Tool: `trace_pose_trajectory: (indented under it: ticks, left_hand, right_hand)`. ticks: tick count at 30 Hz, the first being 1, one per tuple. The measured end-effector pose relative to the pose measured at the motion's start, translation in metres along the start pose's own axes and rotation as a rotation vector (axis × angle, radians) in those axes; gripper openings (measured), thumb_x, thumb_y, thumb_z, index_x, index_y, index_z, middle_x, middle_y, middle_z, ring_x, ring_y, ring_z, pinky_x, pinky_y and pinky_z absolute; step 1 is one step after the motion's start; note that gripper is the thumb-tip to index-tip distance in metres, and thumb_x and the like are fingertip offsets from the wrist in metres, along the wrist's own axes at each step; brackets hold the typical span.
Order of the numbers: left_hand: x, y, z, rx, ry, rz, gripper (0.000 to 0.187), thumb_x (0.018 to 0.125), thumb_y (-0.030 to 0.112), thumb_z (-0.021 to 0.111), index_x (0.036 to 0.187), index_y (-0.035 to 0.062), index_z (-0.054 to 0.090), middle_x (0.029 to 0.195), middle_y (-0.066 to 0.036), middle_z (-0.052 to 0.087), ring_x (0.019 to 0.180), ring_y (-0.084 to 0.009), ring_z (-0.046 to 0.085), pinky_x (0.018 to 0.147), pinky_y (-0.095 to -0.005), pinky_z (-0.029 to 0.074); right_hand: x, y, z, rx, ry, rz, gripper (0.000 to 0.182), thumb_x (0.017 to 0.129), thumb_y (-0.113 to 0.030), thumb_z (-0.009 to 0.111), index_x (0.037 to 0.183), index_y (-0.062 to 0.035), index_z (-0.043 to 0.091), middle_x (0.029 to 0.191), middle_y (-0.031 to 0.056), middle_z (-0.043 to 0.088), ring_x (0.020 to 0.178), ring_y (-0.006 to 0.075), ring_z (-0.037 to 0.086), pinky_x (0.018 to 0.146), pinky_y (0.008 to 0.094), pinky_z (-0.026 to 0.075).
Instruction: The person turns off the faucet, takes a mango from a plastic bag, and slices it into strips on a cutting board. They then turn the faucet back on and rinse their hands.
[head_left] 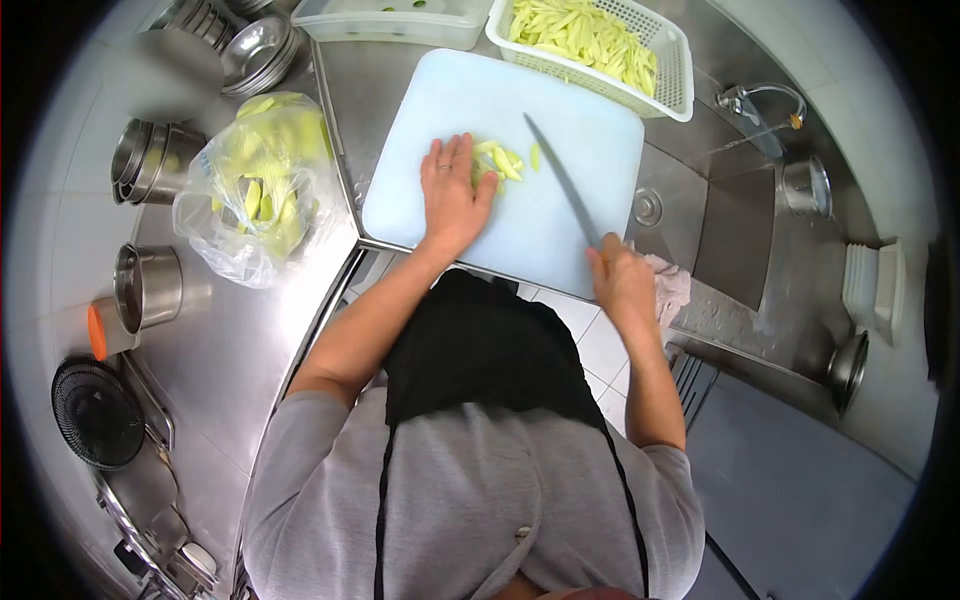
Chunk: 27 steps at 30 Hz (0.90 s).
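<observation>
My left hand [455, 195] lies on the light blue cutting board [430, 100], fingers stretched out, its edge against a small heap of pale green cut vegetable strips [508, 162]. One loose strip [535, 156] sits just right of the heap. My right hand [622, 285] is wrapped round the handle of a long kitchen knife [565, 182] at the board's right edge. The blade slants up and left across the board, apart from the heap. Part of the heap is hidden by my left hand.
Behind the board stand a white basket [682, 75] of cut strips and a clear plastic tub [390, 30]. A plastic bag [240, 190] of green vegetables and steel pots [150, 285] are on the left. At right is a sink [690, 190] with a tap [770, 95] and a cloth [670, 288].
</observation>
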<state>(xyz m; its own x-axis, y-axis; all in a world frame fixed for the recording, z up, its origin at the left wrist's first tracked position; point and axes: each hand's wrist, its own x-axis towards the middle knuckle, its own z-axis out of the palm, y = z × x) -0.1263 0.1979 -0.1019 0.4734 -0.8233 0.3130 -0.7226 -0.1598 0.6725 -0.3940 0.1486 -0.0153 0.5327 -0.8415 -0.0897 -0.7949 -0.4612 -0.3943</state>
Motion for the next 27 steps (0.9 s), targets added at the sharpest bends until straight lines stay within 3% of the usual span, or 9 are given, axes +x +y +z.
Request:
trace_pose_trajectory:
  ticks: [6, 9, 13, 14, 17, 21, 27]
  left_hand:
    - [0.004, 0.021, 0.019, -0.134, 0.096, -0.069, 0.056, 0.096, 0.022, 0.065, 0.143, -0.0078, 0.055, 0.139, -0.029, 0.056, 0.135, -0.0445, 0.043, 0.116, -0.0526, 0.033]
    - [0.007, 0.032, 0.028, -0.184, 0.219, -0.112, 0.05, 0.096, 0.017, 0.065, 0.139, -0.0069, 0.059, 0.134, -0.026, 0.058, 0.128, -0.0413, 0.047, 0.112, -0.0503, 0.037]
    - [0.019, 0.031, 0.043, -0.255, 0.333, -0.149, 0.037, 0.095, 0.008, 0.063, 0.13, -0.0033, 0.066, 0.129, -0.023, 0.06, 0.123, -0.0382, 0.05, 0.108, -0.0473, 0.041]
    - [0.022, 0.028, 0.046, -0.263, 0.343, -0.159, 0.034, 0.094, 0.005, 0.062, 0.127, -0.0021, 0.068, 0.128, -0.022, 0.06, 0.123, -0.0376, 0.05, 0.107, -0.0466, 0.042]
    - [0.025, 0.027, 0.048, -0.366, 0.337, -0.205, 0.028, 0.094, 0.001, 0.059, 0.119, 0.0007, 0.072, 0.127, -0.021, 0.061, 0.12, -0.0356, 0.052, 0.104, -0.045, 0.045]
    - [0.037, 0.039, 0.049, -0.414, 0.314, -0.23, 0.026, 0.094, -0.001, 0.058, 0.114, 0.0023, 0.074, 0.122, -0.018, 0.064, 0.117, -0.034, 0.054, 0.102, -0.0434, 0.046]
    - [0.116, 0.086, 0.051, -0.444, 0.336, 0.073, 0.024, 0.093, 0.0, 0.059, 0.11, 0.0024, 0.075, 0.115, -0.018, 0.066, 0.113, -0.0352, 0.057, 0.102, -0.0448, 0.046]
  right_hand:
    - [-0.004, -0.033, 0.028, 0.151, -0.073, -0.029, 0.028, 0.101, -0.023, 0.065, 0.093, 0.0021, 0.055, 0.072, 0.0297, 0.064, 0.075, 0.0525, 0.065, 0.067, 0.0577, 0.05]
    - [-0.002, -0.044, 0.033, 0.282, -0.154, -0.068, 0.027, 0.101, -0.023, 0.065, 0.098, 0.0032, 0.059, 0.078, 0.0294, 0.069, 0.078, 0.0514, 0.068, 0.071, 0.0601, 0.052]
    - [0.008, -0.048, 0.04, 0.636, -0.354, 0.131, 0.03, 0.101, -0.025, 0.066, 0.099, 0.0035, 0.058, 0.067, 0.0209, 0.066, 0.056, 0.0345, 0.069, 0.057, 0.0474, 0.054]
    - [0.011, -0.048, 0.036, 0.76, -0.432, 0.228, 0.029, 0.102, -0.026, 0.066, 0.097, 0.0013, 0.056, 0.063, 0.0107, 0.061, 0.05, 0.0176, 0.063, 0.045, 0.035, 0.05]
    - [0.014, -0.044, 0.032, 0.903, -0.502, 0.244, 0.028, 0.103, -0.026, 0.065, 0.095, -0.0012, 0.055, 0.064, 0.0052, 0.058, 0.049, 0.0114, 0.06, 0.04, 0.0288, 0.046]
    - [0.019, -0.043, 0.018, 0.934, -0.479, 0.234, 0.03, 0.102, -0.026, 0.066, 0.092, -0.0016, 0.053, 0.065, 0.0059, 0.059, 0.047, 0.0116, 0.059, 0.04, 0.0298, 0.047]
    - [0.051, -0.04, -0.043, 0.907, -0.285, 0.23, 0.032, 0.101, -0.026, 0.068, 0.084, -0.0042, 0.051, 0.066, 0.0044, 0.059, 0.047, 0.0114, 0.058, 0.041, 0.0298, 0.047]
